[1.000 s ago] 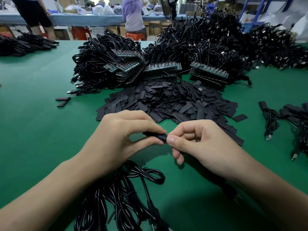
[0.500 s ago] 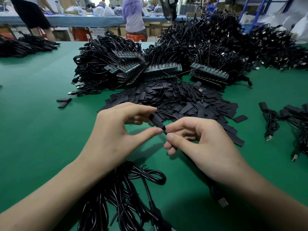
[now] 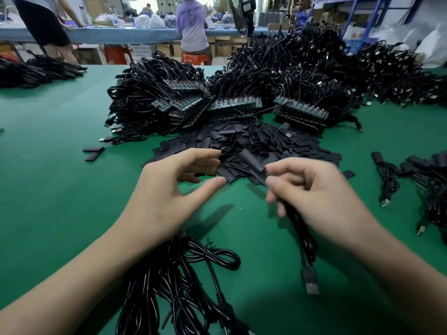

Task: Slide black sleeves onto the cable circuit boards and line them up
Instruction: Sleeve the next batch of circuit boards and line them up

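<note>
Apart go the hands: half a second ago the left thumb and forefinger were closed round the black sleeve (image 3: pixel 252 163) along with the right, and now the left has let go and slid off to the side. So the sleeve sits with the right hand (image 3: pixel 321 189) alone, pinched at its near end between thumb and forefinger and angled up and away, in the air above the near edge of the pile of loose sleeves (image 3: pixel 266 143). That hand is blurred, and I cannot tell what is inside the sleeve. From under the right palm the cable (image 3: pixel 300 228) drops toward the viewer and ends in a USB plug (image 3: pixel 310 281) just above the green table (image 3: pixel 60 189). The left hand (image 3: pixel 169 187) holds nothing, thumb and forefinger spread wide in an open C, fingertips over the pile's left edge, clear of the sleeve. Behind the pile, rows of circuit boards (image 3: pixel 235 105) lie lined up side by side, wired into big heaps of black cable (image 3: pixel 150 93) stacked beyond them. Closer in, between the forearms, a loose bundle of cables (image 3: pixel 181 274) lies on the table. Off to the left, two stray sleeves (image 3: pixel 93 152) rest by themselves, well apart from the pile. More cables (image 3: pixel 423 175) lie at the right edge. At the far bench two people (image 3: pixel 192 22) stand, backs turned.
</note>
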`<state>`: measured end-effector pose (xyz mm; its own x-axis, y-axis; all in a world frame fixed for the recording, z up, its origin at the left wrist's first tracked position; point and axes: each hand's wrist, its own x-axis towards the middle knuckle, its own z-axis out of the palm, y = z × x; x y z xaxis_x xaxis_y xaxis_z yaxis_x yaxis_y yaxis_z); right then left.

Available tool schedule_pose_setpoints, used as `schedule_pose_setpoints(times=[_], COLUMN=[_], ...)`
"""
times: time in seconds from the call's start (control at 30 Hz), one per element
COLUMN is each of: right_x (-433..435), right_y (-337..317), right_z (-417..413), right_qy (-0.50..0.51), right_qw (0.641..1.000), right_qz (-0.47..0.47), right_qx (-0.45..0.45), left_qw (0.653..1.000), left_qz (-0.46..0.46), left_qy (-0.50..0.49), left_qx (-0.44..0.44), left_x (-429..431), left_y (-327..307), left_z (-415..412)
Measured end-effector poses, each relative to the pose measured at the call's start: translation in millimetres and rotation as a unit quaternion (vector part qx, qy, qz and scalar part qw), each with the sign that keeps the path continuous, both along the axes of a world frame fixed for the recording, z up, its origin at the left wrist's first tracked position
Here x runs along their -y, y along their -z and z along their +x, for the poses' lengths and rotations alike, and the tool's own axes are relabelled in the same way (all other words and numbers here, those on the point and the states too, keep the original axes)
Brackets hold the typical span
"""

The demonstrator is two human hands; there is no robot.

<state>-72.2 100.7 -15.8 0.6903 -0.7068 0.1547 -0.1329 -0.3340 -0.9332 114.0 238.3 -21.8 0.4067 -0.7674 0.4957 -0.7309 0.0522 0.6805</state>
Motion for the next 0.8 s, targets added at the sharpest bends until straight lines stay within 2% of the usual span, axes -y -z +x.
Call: schedule_pose_setpoints(times=[0.07,0.13,0.23,0.3,0.4,0.5,0.6,0.67,0.8], right_x=[24.9,59.3,109.3,132.7,139.4,118.1,109.9,118.0,135.7], right_y=[-7.6,-12.7,-12.1,-7.4,-4.3,-3.8,-3.0,-3.1,-3.5], right_z=[-10.8,-27.8,-60.2,-78.2,-82.1,-65.7,-57.9,-63.6,-82.1], right_qy=[0.067,0.147,0.272,0.332,0.342,0.258,0.167,0.168,0.221], right_qw=[0.997,0.979,0.9,0.852,0.802,0.809,0.814,0.808,0.816], right_qz=[-0.031,-0.123,-0.255,-0.258,-0.294,-0.324,-0.24,-0.216,-0.195], right_qx=[-0.011,-0.073,-0.226,-0.312,-0.391,-0.417,-0.503,-0.521,-0.498], left_qw=[0.998,0.987,0.957,0.934,0.904,0.889,0.897,0.904,0.904], left_qz=[0.049,0.132,0.254,0.323,0.407,0.449,0.431,0.408,0.365], left_qy=[-0.031,-0.054,-0.077,-0.08,-0.037,0.037,0.098,0.125,0.177], left_qx=[0.033,0.07,0.114,0.132,0.124,0.085,0.028,-0.025,-0.13], left_x=[-2.0,-4.3,-9.8,-15.9,-24.5,-27.1,-25.3,-25.1,-23.9], left_y=[-3.0,-8.1,-16.6,-23.5,-32.0,-34.0,-31.6,-31.1,-32.5], left_z=[8.2,19.0,40.0,52.7,64.7,64.0,59.5,57.1,50.5])
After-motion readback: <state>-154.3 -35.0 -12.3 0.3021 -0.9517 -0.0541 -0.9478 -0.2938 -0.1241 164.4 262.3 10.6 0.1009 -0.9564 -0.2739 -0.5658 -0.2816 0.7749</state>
